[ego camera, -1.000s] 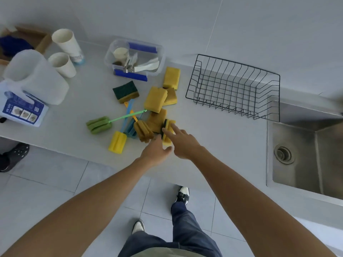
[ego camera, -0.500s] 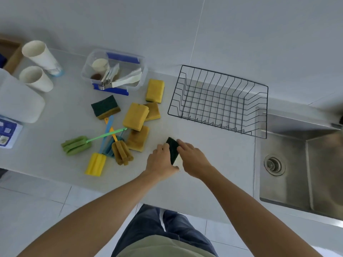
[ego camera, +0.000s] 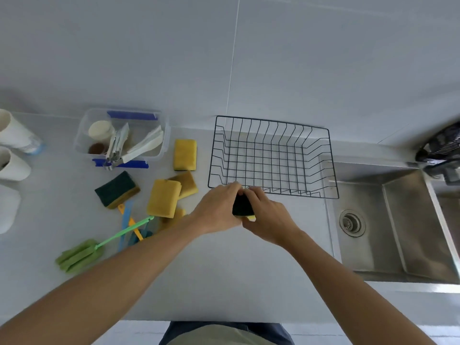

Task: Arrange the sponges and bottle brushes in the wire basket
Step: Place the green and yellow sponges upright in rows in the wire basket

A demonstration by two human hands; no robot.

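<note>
My left hand (ego camera: 219,207) and my right hand (ego camera: 266,217) both grip one green-and-yellow sponge (ego camera: 242,206), held upright between them just in front of the black wire basket (ego camera: 331,165). The basket holds nothing. Left of my hands lie several sponges: a yellow one (ego camera: 185,154) by the basket, a brownish one (ego camera: 187,182), a thick yellow one (ego camera: 163,201) and a green-topped one (ego camera: 116,189). A green bottle brush (ego camera: 79,255) lies at the left, with blue (ego camera: 125,220) and orange (ego camera: 131,224) brush handles crossing near it. My left arm hides part of the pile.
A clear plastic box (ego camera: 122,136) with utensils stands at the back left. White cups (ego camera: 15,138) stand at the far left edge. A steel sink (ego camera: 398,220) lies right of the basket, with a dark rack (ego camera: 440,145) behind it.
Both hands have carried the green-and-yellow sponge away from the pile, forward and to the right, up to the basket's front edge. The view has shifted to the right.
</note>
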